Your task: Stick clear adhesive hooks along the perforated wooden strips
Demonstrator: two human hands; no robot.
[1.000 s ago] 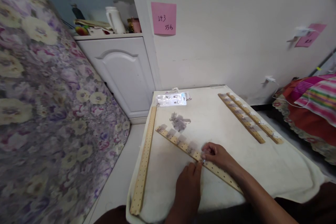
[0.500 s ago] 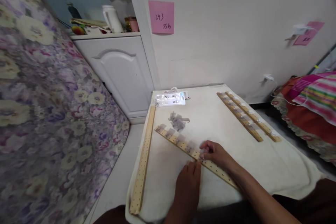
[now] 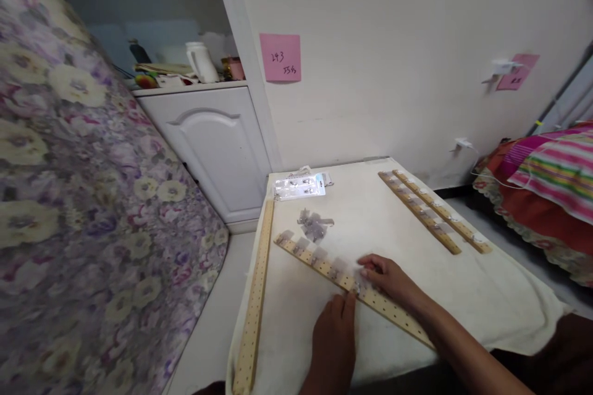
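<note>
A pale wooden strip with rows of small holes (image 3: 306, 254) lies slantwise on the cloth-covered table, carrying several small metal pieces with clear plastic squares. My left hand (image 3: 334, 328) is at its near edge, fingers together and pressed on the strip beside one metal piece (image 3: 356, 287). Just beyond that piece is my right hand (image 3: 386, 274), thumb and forefinger curled in a pinch at a clear plastic square (image 3: 356, 271); blur hides the exact contact. A heap of clear plastic and metal pieces (image 3: 314, 226) lies farther back.
Another perforated strip (image 3: 254, 299) runs along the table's left side. Two strips bearing similar pieces (image 3: 419, 211) lie at the right. Clear packaging (image 3: 299, 187) sits at the back left. A floral curtain (image 3: 92, 197) hangs left; a bed (image 3: 546, 197) stands right.
The camera view has tilted up, so the surroundings sit lower. My right fingers have shifted slightly away from the metal piece, toward the clear square. My left hand stays on the strip.
</note>
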